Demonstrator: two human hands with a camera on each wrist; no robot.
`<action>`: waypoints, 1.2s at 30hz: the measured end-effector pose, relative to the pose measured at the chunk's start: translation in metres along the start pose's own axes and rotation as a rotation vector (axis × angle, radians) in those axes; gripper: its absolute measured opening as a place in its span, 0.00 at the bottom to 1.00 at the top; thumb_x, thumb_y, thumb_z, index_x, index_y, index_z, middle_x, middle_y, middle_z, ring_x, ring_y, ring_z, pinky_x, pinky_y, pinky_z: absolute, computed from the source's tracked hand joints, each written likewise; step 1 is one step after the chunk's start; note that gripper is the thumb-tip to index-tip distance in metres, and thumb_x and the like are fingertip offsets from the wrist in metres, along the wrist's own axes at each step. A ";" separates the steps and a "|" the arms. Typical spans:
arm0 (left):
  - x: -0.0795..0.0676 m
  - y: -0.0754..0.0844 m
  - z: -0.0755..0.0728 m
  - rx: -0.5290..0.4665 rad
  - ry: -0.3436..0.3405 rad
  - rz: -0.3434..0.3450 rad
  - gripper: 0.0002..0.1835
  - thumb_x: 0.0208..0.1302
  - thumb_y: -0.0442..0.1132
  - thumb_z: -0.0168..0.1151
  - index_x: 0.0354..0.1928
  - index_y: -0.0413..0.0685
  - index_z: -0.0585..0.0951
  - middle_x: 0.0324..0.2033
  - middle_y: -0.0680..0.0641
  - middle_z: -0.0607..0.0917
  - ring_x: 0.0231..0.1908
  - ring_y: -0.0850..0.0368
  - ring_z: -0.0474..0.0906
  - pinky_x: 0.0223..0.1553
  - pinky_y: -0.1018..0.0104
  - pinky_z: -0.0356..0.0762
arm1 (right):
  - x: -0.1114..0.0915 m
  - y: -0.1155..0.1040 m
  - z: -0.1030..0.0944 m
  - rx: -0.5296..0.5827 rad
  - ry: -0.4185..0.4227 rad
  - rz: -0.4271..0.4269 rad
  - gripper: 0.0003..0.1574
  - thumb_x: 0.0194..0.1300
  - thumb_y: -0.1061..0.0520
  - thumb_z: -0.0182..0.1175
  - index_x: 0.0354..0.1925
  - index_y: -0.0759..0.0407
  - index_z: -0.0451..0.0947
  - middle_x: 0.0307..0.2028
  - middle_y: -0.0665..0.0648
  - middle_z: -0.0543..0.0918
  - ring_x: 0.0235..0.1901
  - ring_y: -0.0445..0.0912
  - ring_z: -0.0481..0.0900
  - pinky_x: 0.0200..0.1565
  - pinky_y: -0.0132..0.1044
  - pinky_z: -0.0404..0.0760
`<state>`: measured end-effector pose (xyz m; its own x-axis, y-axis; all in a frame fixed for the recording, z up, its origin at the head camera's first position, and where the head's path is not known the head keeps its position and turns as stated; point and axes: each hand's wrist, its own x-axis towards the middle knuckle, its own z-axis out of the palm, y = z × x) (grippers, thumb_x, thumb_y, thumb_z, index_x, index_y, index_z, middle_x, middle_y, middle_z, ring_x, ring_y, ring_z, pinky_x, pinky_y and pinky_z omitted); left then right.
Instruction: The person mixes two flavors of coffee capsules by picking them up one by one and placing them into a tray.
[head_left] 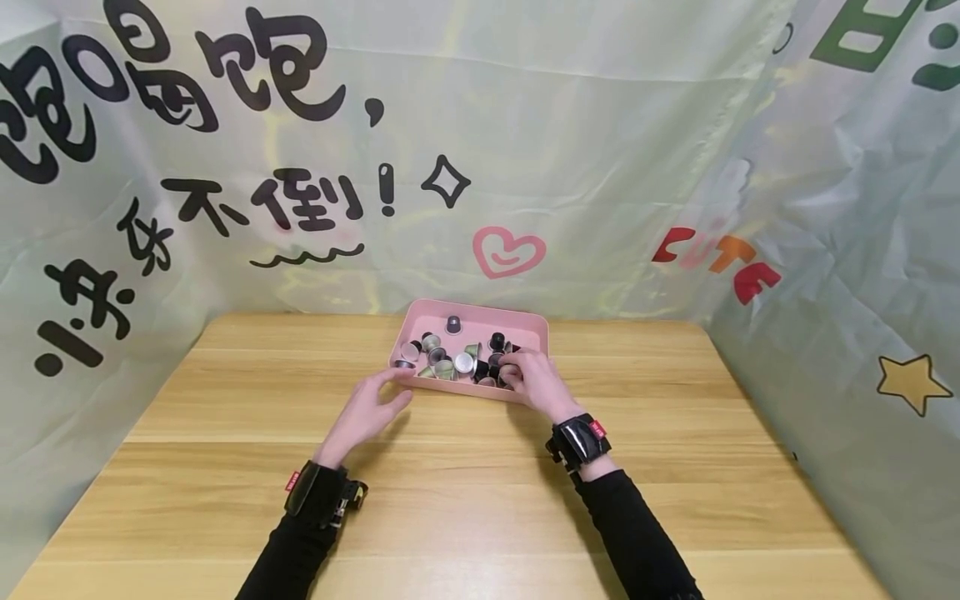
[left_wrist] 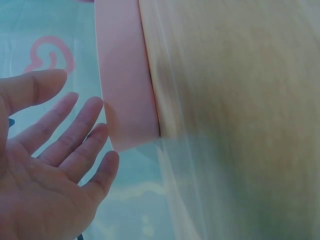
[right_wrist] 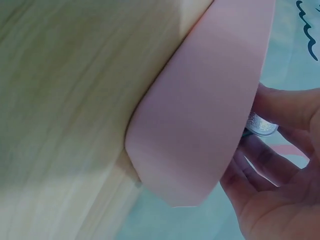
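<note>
A pink tray (head_left: 431, 307) holds several small coffee capsules, among them a purple one (head_left: 453, 325) standing apart at the back and a white-lidded one (head_left: 464, 362) near the front. My right hand (head_left: 534, 379) reaches over the tray's front right corner. In the right wrist view its thumb and fingers pinch a capsule (right_wrist: 262, 125) with a silvery lid, partly hidden by the tray wall. My left hand (head_left: 369, 410) is at the front left corner, fingers spread loosely, fingertips right at the rim and holding nothing.
The tray stands near the back edge of a wooden table (head_left: 465, 500). Behind it hangs a pale printed cloth (head_left: 600, 167) with lettering and a pink heart. More cloth closes off both sides. Black bands with cameras (head_left: 581, 442) are on both wrists.
</note>
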<state>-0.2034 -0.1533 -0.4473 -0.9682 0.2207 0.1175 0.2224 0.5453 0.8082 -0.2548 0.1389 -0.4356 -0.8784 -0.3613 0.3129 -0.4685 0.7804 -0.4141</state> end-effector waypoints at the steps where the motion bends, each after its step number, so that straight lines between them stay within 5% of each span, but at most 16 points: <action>1: 0.000 0.000 0.000 -0.002 -0.001 -0.001 0.25 0.69 0.36 0.60 0.67 0.42 0.73 0.65 0.36 0.78 0.69 0.35 0.68 0.71 0.27 0.54 | -0.001 0.000 0.000 -0.005 -0.005 0.002 0.11 0.60 0.67 0.67 0.43 0.64 0.87 0.42 0.62 0.88 0.43 0.52 0.84 0.48 0.48 0.85; 28: -0.003 0.000 -0.001 0.000 0.000 0.002 0.25 0.69 0.36 0.61 0.67 0.42 0.74 0.65 0.37 0.78 0.69 0.36 0.69 0.72 0.30 0.56 | -0.002 0.004 0.001 0.023 -0.090 0.055 0.13 0.62 0.64 0.67 0.47 0.63 0.85 0.43 0.61 0.89 0.40 0.50 0.82 0.46 0.48 0.84; 36: -0.003 0.002 -0.002 -0.002 -0.003 0.004 0.25 0.69 0.37 0.60 0.66 0.42 0.74 0.65 0.37 0.78 0.69 0.36 0.69 0.72 0.29 0.55 | -0.004 0.005 0.000 0.045 -0.087 0.072 0.18 0.65 0.60 0.67 0.52 0.63 0.84 0.51 0.65 0.87 0.51 0.56 0.85 0.54 0.51 0.83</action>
<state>-0.1998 -0.1547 -0.4442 -0.9670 0.2254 0.1189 0.2260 0.5432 0.8086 -0.2541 0.1439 -0.4391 -0.9138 -0.3497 0.2063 -0.4061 0.7828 -0.4715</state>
